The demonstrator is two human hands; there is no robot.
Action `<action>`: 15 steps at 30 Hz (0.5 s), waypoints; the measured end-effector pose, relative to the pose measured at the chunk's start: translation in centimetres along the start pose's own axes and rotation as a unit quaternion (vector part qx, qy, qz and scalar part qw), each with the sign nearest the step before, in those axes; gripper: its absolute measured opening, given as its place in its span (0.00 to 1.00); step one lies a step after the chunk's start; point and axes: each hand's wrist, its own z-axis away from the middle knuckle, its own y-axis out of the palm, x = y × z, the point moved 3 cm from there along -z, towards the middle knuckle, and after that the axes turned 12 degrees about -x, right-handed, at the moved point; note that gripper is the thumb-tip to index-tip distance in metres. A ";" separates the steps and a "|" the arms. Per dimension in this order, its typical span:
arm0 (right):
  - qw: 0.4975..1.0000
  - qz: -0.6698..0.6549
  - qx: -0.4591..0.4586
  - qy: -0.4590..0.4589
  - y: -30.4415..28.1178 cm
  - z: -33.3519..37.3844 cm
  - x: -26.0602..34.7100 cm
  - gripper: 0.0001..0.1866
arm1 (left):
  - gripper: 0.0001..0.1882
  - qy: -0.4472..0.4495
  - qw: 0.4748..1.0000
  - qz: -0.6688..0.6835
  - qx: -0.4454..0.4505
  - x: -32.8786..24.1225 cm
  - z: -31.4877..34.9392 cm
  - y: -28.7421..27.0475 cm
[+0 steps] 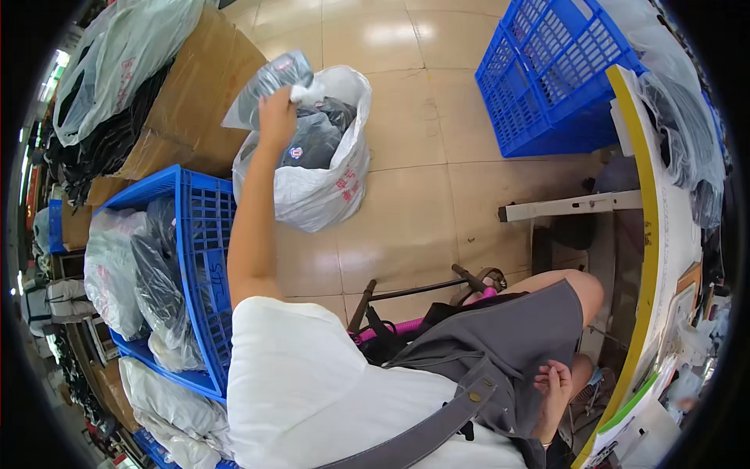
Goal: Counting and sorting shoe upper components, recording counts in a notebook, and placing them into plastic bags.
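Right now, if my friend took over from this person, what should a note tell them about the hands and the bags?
Left hand: raised over the white sack on the floor, gripping a clear packet with dark cloth.
Right hand: empty, resting on the grey apron in the lap.
Done: several dark packets already lie in the sack.
Left: the held packet is not yet let go; more bagged items sit in the blue crate at the left.

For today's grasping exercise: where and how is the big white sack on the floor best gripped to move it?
Grip the white sack at its open, floppy rim, coming from above on the right side, away from the left hand with its clear-bagged garment. The bulging, full body probably offers no purchase.
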 end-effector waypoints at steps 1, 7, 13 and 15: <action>1.000 0.014 -0.002 -0.001 -0.5 0.1 0.6 0.13 | 0.17 0.013 0.998 -0.057 0.019 1.3 1.7 2.3; 0.999 0.039 0.020 0.009 3.3 -0.1 1.5 0.12 | 0.20 -0.248 0.925 -0.201 0.208 10.0 13.7 11.8; 0.998 0.052 0.029 0.016 3.4 0.8 1.9 0.12 | 0.30 -0.345 0.885 -0.246 0.193 10.3 15.0 11.4; 0.998 0.054 0.023 0.019 3.5 0.8 1.6 0.12 | 0.33 -0.260 0.887 -0.282 0.256 9.9 14.0 10.4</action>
